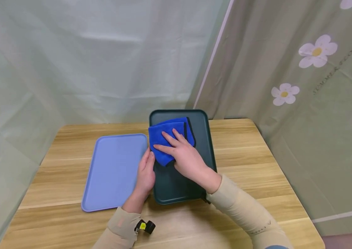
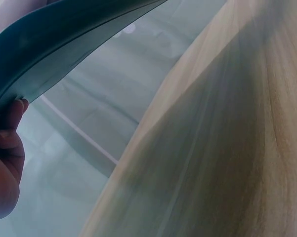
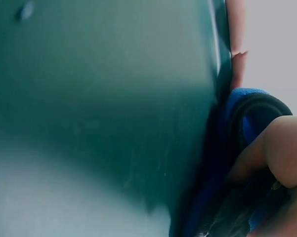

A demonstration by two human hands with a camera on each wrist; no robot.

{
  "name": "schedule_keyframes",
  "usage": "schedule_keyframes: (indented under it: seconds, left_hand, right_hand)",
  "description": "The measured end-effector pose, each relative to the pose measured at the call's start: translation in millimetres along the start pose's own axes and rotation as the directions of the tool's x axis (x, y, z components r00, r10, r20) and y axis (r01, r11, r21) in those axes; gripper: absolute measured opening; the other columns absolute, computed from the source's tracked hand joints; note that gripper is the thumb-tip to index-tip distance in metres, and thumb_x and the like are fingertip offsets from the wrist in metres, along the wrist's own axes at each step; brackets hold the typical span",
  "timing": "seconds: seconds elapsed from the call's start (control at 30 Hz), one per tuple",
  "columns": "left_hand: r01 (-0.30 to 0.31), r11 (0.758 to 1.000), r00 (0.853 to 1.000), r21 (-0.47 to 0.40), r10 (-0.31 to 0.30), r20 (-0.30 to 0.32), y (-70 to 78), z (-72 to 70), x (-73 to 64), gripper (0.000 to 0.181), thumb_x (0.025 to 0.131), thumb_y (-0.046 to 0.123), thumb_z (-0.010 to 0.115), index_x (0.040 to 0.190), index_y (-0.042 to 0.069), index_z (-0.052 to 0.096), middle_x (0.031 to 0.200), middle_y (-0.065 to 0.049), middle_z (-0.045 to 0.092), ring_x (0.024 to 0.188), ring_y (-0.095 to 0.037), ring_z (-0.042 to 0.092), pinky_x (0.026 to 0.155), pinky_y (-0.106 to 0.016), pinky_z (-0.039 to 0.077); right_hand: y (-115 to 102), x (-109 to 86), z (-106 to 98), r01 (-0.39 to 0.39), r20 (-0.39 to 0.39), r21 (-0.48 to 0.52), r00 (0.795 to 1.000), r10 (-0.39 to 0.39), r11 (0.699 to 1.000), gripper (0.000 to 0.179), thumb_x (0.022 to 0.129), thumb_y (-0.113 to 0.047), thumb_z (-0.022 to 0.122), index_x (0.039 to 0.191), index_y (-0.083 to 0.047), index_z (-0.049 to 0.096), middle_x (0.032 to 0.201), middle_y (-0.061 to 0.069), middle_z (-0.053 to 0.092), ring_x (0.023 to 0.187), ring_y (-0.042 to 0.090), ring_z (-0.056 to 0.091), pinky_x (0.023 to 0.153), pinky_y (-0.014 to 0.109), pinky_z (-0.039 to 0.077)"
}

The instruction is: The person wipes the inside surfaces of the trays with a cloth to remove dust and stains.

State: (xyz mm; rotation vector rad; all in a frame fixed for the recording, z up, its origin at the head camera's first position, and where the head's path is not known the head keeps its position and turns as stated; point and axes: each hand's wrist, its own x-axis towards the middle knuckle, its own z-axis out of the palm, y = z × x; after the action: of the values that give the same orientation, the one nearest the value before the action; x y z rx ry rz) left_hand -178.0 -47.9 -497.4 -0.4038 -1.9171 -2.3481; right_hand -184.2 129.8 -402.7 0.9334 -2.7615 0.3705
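A dark green tray [image 1: 179,186] is held above the table, and its underside shows in the left wrist view. My left hand [image 1: 146,174] grips its left rim, with fingertips [image 2: 20,109] curled under the edge. On the tray's upper left part lies a folded blue cloth [image 1: 160,133] with black edging. My right hand [image 1: 188,157] presses the cloth against the tray, its fingers spread and mostly straight. The right wrist view shows the cloth [image 3: 247,93] bunched by the thumb side of that hand, close to the tray's rim.
A light blue tray [image 1: 115,173] lies on the wooden table [image 1: 241,148], left of the green one. Pale curtains [image 1: 126,69] hang behind and along both sides; the right one carries white flowers. A black strap [image 1: 144,226] is on the left wrist.
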Motion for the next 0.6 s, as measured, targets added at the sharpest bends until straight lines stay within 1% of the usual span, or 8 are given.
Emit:
schedule_keyframes:
  seconds: [0.1, 0.17, 0.23, 0.3, 0.47, 0.53, 0.6]
  left_hand:
    - [-0.005, 1.000, 1.000, -0.023, 0.005, 0.009, 1.0, 0.3, 1.3, 0.057, 0.119, 0.032, 0.035, 0.169, 0.004, 0.028, 0.172, -0.005, 0.033, 0.159, -0.020, 0.026, 0.130, -0.040, 0.022]
    - [-0.007, 0.999, 1.000, -0.048, 0.008, 0.017, 1.6, 0.6, 1.3, 0.057, 0.119, 0.033, 0.035, 0.169, 0.005, 0.028, 0.172, -0.004, 0.034, 0.159, -0.020, 0.026, 0.128, -0.033, 0.026]
    - [-0.008, 0.998, 1.000, -0.062, 0.009, 0.019, 2.0, 1.0, 1.4, 0.058, 0.119, 0.033, 0.036, 0.168, 0.004, 0.029, 0.172, -0.004, 0.034, 0.159, -0.020, 0.027, 0.125, -0.027, 0.028]
    - [0.000, 0.997, 1.000, -0.072, 0.002, 0.019, 3.1, 1.5, 1.0, 0.058, 0.119, 0.033, 0.036, 0.168, 0.003, 0.028, 0.172, -0.006, 0.033, 0.159, -0.021, 0.027, 0.126, -0.029, 0.029]
    - [0.051, 0.997, 0.999, -0.056, -0.052, -0.017, 5.0, 1.2, -0.6, 0.061, 0.119, 0.034, 0.038, 0.168, 0.001, 0.027, 0.173, -0.011, 0.032, 0.159, -0.025, 0.025, 0.129, -0.046, 0.023]
    - [0.056, 0.997, 0.998, -0.054, -0.058, -0.024, 5.1, 0.7, -0.4, 0.060, 0.119, 0.034, 0.037, 0.168, 0.001, 0.028, 0.172, -0.012, 0.033, 0.159, -0.027, 0.026, 0.129, -0.046, 0.024]
    - [0.046, 0.997, 0.999, -0.062, -0.048, -0.021, 5.0, 0.1, 0.3, 0.059, 0.119, 0.034, 0.037, 0.168, 0.002, 0.030, 0.171, -0.011, 0.034, 0.159, -0.026, 0.027, 0.128, -0.040, 0.028]
  right_hand:
    - [2.1, -1.3, -2.4, 0.006, 0.011, -0.019, 1.000, -0.006, 1.000, 0.078, 0.086, 0.012, 0.077, 0.149, -0.032, 0.066, 0.169, 0.010, 0.041, 0.157, 0.045, 0.029, 0.113, 0.066, 0.042]
    - [3.6, -2.1, -3.5, 0.011, 0.014, -0.022, 1.000, -0.011, 1.000, 0.079, 0.084, 0.012, 0.078, 0.149, -0.033, 0.066, 0.169, 0.009, 0.041, 0.157, 0.045, 0.029, 0.111, 0.065, 0.045]
    - [5.6, -3.0, -4.3, 0.013, 0.012, -0.020, 1.000, -0.013, 1.000, 0.080, 0.083, 0.013, 0.080, 0.148, -0.033, 0.067, 0.169, 0.009, 0.041, 0.157, 0.045, 0.030, 0.111, 0.065, 0.045]
    - [7.2, -4.2, -4.8, 0.010, 0.010, -0.021, 1.000, -0.010, 1.000, 0.081, 0.083, 0.012, 0.081, 0.148, -0.034, 0.067, 0.169, 0.008, 0.040, 0.157, 0.044, 0.030, 0.111, 0.065, 0.045]
    - [10.7, -7.7, -6.6, -0.003, 0.006, -0.015, 1.000, 0.003, 1.000, 0.081, 0.082, 0.012, 0.082, 0.148, -0.033, 0.067, 0.169, 0.008, 0.041, 0.157, 0.044, 0.030, 0.114, 0.064, 0.042]
    - [12.5, -9.0, -7.7, -0.009, 0.001, -0.010, 1.000, 0.009, 1.000, 0.080, 0.082, 0.012, 0.082, 0.147, -0.033, 0.068, 0.169, 0.009, 0.042, 0.156, 0.044, 0.032, 0.115, 0.063, 0.041]
    - [14.4, -10.3, -9.0, -0.019, -0.006, -0.005, 1.000, 0.019, 1.000, 0.080, 0.081, 0.012, 0.082, 0.146, -0.032, 0.068, 0.168, 0.010, 0.043, 0.155, 0.045, 0.033, 0.116, 0.062, 0.040]
